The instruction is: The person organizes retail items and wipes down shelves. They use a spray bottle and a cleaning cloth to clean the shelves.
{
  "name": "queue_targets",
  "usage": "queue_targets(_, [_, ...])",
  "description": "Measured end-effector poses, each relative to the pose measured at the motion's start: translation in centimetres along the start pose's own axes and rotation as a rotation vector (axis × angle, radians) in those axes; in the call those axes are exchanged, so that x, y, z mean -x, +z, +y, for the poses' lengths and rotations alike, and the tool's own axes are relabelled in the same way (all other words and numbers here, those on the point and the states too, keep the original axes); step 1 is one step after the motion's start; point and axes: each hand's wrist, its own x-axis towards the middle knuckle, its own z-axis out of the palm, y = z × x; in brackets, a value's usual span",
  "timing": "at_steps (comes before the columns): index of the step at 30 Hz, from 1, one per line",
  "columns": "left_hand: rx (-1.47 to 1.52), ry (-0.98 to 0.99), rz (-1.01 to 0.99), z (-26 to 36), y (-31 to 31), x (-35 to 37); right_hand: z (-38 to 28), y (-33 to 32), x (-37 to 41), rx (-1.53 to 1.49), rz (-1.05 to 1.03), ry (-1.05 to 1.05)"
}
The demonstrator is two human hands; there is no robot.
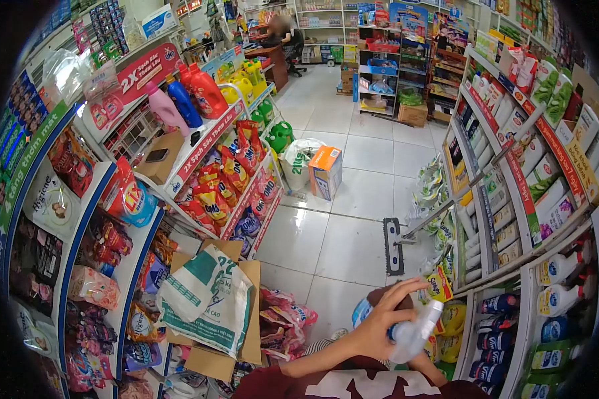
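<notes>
My left hand (379, 329) reaches in from the lower left, its fingers stretched toward the upper right. A translucent bottle with a pale, narrow top (417, 334) sits tilted against its thumb and palm, apparently gripped there. Behind my fingers shows a blue-and-white item (362, 311), mostly covered, with something dark brown (381, 297) beside it. Of my right arm only the forearm (427, 367) is visible, passing under the bottle; the hand itself is hidden. A yellow-and-green Sunlight pouch (439, 284) stands just beyond my fingertips.
A flat mop (394, 246) lies on the tiled floor, its pole leaning right. On the left, an open carton (249, 292) holds a printed sack (206, 299), near detergent shelves (203, 156). Bottle shelves (506, 279) line the right. A person (287, 36) sits far back.
</notes>
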Motion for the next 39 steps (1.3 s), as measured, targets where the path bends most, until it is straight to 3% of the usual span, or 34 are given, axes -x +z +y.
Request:
queue_targets(7, [0.326, -0.218, 0.067, -1.8, -0.6, 2.3, 0.9, -1.1, -0.2, 0.031, 0.012, -0.08])
queue_targets(9, [0.419, -0.139, 0.002, -2.0, -0.9, 2.1, 1.3, -1.4, 0.1, 0.111, 0.064, -0.187])
queue_targets(12, [0.525, -0.132, 0.0, -2.0, -0.6, 2.0, 4.6, -1.1, 1.9, -0.032, 0.055, -0.107])
queue_targets(14, [0.581, -0.116, 0.0, -2.3, -0.6, 2.1, 5.2, -1.6, 2.6, -0.091, 0.008, 0.087])
queue_targets(17, [0.627, -0.111, 0.049, -1.4, -0.9, 1.6, 6.3, 0.5, 4.4, -0.303, 0.2, 0.304])
queue_targets(20, [0.627, -0.093, 0.115, -2.4, -0.6, 1.8, 5.8, 2.3, 3.7, -0.873, 0.414, 0.431])
queue_targets(22, [0.485, -0.101, 0.139, -2.3, 0.1, 1.9, 4.4, 2.2, 3.5, -1.051, 0.481, 0.493])
queue_targets(25, [0.252, -0.125, 0.123, -1.7, 1.4, 1.7, 3.8, 1.6, 5.0, -1.019, 0.433, 0.585])
queue_targets(32, [0.227, -0.053, 0.14, -1.5, 1.7, 1.7, 4.5, 1.7, 5.1, -0.812, 0.491, 0.605])
queue_targets(35, [0.373, -0.053, 0.233, -1.7, 1.9, 1.5, 5.9, 2.5, 3.5, -0.738, 0.637, 0.633])
queue_targets(38, [0.365, -0.206, 0.397, -1.8, 1.3, 1.8, 7.2, 3.2, 2.0, -0.697, 0.779, 0.778])
queue_targets(39, [0.369, -0.19, 0.421, -1.9, 1.2, 1.9, 7.9, 3.1, 2.5, -0.631, 0.73, 0.801])
